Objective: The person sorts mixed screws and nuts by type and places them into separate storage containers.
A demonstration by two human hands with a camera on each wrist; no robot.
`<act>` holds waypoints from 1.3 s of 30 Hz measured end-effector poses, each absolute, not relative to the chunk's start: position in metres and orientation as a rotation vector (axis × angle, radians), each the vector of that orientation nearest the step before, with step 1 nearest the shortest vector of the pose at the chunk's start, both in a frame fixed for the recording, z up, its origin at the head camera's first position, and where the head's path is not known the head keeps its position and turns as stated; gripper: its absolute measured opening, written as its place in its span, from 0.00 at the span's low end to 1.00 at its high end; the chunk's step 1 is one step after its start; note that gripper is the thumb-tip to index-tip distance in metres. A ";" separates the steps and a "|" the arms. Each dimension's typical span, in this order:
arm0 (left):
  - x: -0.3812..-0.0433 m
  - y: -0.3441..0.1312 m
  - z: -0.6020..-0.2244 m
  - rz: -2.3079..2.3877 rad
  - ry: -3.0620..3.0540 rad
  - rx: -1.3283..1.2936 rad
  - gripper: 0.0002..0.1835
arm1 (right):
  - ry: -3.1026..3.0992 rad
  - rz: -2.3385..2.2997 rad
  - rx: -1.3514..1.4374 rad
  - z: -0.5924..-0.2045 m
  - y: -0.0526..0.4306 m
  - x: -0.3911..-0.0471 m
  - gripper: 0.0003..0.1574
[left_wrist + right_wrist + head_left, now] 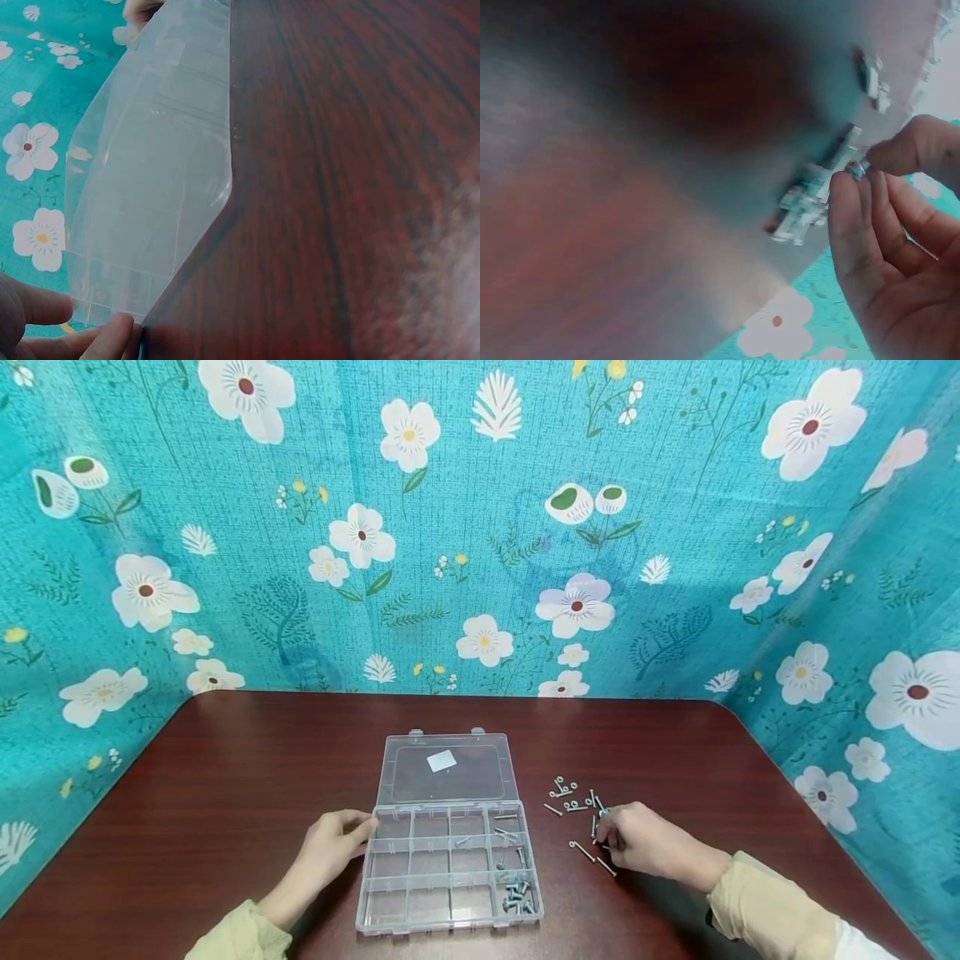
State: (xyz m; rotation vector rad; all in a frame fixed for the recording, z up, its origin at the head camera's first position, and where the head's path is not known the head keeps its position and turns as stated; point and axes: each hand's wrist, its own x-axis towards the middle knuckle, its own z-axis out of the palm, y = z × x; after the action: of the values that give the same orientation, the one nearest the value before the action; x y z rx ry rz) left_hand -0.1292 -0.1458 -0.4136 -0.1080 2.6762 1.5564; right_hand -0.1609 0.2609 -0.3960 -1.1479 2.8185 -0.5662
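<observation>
Screws (572, 799) lie scattered on the table (225, 777), just right of a clear box (448, 868) whose lid (450, 768) lies open and flat behind it. We see the right hand (637, 842) down among the screws with thumb and forefinger pinched on one small screw; the right wrist view shows its metal head caught between the fingertips (855, 195), with more screws blurred just beyond. The left hand (333, 843) rests at the box's left edge, fingers touching the near-left corner; in the left wrist view the fingertips (112, 334) meet the plastic wall, loosely bent but not wrapped round it. The box holds a heap of screws in its right-hand column, most in the nearest compartment (517, 893), a few in those behind; the left and middle compartments look bare from here. We judge the step in hand to be lifting one screw clear of the scatter. To do it well we would keep the pinch on the shank near the head so it does not pivot, lift straight up before moving sideways to avoid dragging neighbours, and keep the left hand steadying the box, which looks light enough to skate on the polished wood. Screw type is too small to tell.
</observation>
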 end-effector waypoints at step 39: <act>-0.128 -0.147 -0.412 1.556 2.679 -0.113 0.14 | 2.607 -0.635 -1.414 -0.360 0.115 -0.180 0.09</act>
State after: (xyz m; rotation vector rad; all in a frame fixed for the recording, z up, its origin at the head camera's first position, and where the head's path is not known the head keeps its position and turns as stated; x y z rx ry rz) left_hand -0.1278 -0.1474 -0.4116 -0.1128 2.6793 1.5559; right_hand -0.1802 0.1147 -0.3604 -1.4144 2.6074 -0.6351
